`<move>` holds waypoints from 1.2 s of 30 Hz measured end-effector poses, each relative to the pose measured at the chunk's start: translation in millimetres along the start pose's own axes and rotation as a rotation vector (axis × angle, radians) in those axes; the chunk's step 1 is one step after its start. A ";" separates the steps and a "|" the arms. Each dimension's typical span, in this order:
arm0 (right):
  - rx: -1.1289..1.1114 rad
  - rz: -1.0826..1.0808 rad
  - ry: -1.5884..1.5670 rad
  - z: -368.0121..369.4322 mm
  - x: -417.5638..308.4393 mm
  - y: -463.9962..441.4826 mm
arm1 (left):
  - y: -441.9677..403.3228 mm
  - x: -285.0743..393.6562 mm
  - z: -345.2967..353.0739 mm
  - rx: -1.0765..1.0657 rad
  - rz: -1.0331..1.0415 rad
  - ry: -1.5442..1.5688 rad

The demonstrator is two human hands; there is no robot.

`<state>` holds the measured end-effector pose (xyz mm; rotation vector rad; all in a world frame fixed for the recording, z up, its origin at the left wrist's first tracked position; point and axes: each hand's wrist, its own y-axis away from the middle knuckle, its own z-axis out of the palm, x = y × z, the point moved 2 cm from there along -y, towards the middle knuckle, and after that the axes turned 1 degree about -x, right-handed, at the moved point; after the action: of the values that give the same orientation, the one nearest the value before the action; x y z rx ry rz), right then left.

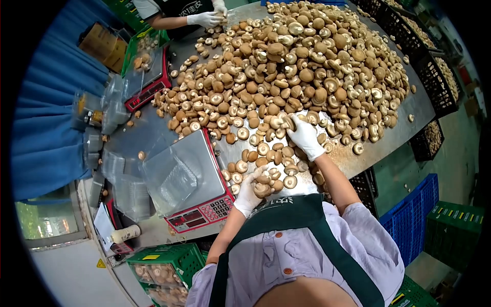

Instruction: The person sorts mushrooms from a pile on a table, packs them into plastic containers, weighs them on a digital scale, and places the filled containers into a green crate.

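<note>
A big heap of brown-capped shiitake mushrooms (307, 61) covers the metal table (337, 163). My left hand (248, 196), in a white glove, is closed around a few mushrooms (263, 187) at the near side, right of the scale. Farther forward, my right hand (306, 138), also gloved, has its fingers curled on a mushroom (288, 122) at the heap's near edge. Its fingertips are partly hidden. Several loose mushrooms lie between my two hands. The red-framed scale (197, 138) bears a clear plastic tray (171, 179).
Clear plastic trays (128, 189) are stacked at the left. Another scale (151, 82) stands behind them. A co-worker's gloved hands (207, 19) touch mushrooms at the far left. Black crates (434, 84) of mushrooms line the right side; a green crate (163, 256) sits below the table.
</note>
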<state>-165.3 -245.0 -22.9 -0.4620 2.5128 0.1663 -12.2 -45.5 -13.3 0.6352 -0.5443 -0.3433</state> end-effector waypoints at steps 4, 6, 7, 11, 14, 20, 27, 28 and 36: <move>-0.133 0.213 -1.005 -11.0 10.8 17.3 | -3.1 1.4 1.3 -0.113 0.007 -0.116; -0.160 0.236 -1.175 -20.4 4.7 28.8 | -12.2 -2.4 -5.4 -0.221 -0.012 -0.116; -0.175 0.209 -1.095 -29.6 -3.7 37.5 | -13.6 -2.8 0.9 -0.297 -0.067 -0.092; -0.398 -0.210 -0.643 -53.1 -36.2 69.0 | -13.6 -1.0 33.8 -0.320 -0.096 -0.050; -0.416 -0.384 -0.622 -53.8 -43.1 76.4 | -23.3 -2.3 33.3 -0.229 -0.065 -0.016; 0.044 -0.067 -0.216 -41.9 -13.5 2.3 | -25.4 -11.8 13.3 -0.143 0.107 -0.163; 0.012 -0.364 0.214 27.4 -39.2 -16.0 | -22.7 -1.6 15.5 -0.088 0.155 -0.071; 0.041 -0.386 0.185 32.5 -45.6 -4.6 | -20.8 -0.2 17.5 -0.063 0.142 -0.038; -0.298 -0.271 -0.308 -25.4 -50.7 47.6 | -9.1 -7.4 3.8 -0.160 0.031 0.087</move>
<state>-156.3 -191.4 27.4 -0.8236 2.1068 0.4711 -21.6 -50.8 -19.3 0.4842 -0.4386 -0.3248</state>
